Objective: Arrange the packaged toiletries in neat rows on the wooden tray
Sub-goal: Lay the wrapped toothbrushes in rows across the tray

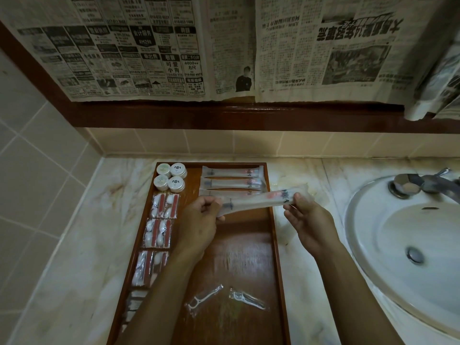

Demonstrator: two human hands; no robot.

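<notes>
- Your left hand (199, 220) pinches one end of a long wrapped toothbrush packet (261, 200), fingers curled round it.
- Your right hand (308, 220) grips the other end, so the packet hangs level above the wooden tray (249, 257), tilted slightly up to the right.
- Three similar packets (232, 181) lie in a row at the tray's far right.
- Four round white soaps (170, 176) sit in the far left corner; sachet packs (159, 220) run down the left edge.
- Two wrapped floss picks (224, 298) lie near you on the tray.
- The tray rests on a marble bench (74, 245), beside a white sink (410, 232).
</notes>
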